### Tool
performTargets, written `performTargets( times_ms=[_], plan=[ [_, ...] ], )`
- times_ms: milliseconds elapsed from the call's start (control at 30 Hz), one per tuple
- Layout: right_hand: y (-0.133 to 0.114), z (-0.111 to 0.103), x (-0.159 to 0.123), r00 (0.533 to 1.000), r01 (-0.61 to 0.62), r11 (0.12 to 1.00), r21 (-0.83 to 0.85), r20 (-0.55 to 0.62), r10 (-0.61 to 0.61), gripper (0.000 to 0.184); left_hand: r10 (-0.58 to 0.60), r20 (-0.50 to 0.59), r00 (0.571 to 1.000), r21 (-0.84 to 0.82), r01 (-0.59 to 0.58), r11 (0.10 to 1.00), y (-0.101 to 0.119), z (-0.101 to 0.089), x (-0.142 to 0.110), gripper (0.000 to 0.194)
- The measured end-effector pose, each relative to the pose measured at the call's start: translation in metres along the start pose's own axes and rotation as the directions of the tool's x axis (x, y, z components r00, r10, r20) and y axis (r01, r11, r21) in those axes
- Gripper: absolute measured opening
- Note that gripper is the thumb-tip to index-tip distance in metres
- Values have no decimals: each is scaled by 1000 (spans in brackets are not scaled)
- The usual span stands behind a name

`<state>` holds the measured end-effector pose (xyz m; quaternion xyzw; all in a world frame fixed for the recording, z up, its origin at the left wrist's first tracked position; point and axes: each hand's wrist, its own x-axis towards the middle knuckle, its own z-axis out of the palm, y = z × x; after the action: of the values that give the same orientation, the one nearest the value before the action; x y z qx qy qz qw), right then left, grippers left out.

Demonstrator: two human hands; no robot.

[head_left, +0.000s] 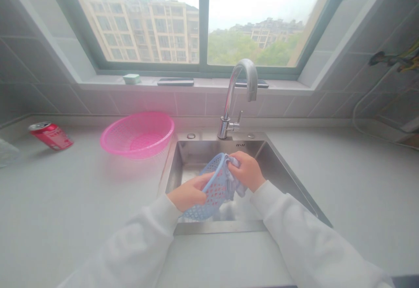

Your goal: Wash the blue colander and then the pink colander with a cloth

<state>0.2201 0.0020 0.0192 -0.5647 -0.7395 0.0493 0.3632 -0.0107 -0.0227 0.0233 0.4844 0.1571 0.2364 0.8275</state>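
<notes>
Blue plastic, tilted over the sink [288,183]: the basket [214,194] is clamped at its rim by the fingers of the left hand [190,193], and just right of them a greyish cloth [231,182] is bunched in the right hand's [248,170] curled fingers, against the basket!

I can see a light blue basket [214,192] with lots of little holes and a smooth, curved rim. It is tipped on a slant, in or just over the sink [284,179]; I can't tell if it touches the bottom. Some pink shows through its holes. A pale purple-gray cloth [232,184] is bunched against the basket's right side, and its crumpled end hangs down.
</notes>
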Motion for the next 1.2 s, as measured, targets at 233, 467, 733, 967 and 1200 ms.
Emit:
performTargets(
  times_ms=[233, 467, 733, 967, 1200],
  plan=[
    [-35, 8, -22, 827, 562, 825, -53, 58, -559, 9, 58, -117, 991, 45, -53, 998, 0, -7, 5, 84],
    [-7, -1, -3, 1000, 11, 1000, -14, -21, -11, 18, -17, 8, 1000, 66, 17, 998, 1, -3, 0, 86],
    [4, -6, 1, 991, -96, 995, 33, -86, 98, 21, -51, -12, 999, 104, 52, 993, 4, -6, -5, 79],
    [-19, -7, -13, 946, 265, 963, -54, -176, -271, 12, 136, -66, 988, 295, -111, 949, 5, -1, -1, 57],
    [-27, -2, -18, 907, 385, 922, -45, -168, -387, 14, 168, -86, 982, 358, -127, 925, 5, 1, -1, 53]
  ],
)
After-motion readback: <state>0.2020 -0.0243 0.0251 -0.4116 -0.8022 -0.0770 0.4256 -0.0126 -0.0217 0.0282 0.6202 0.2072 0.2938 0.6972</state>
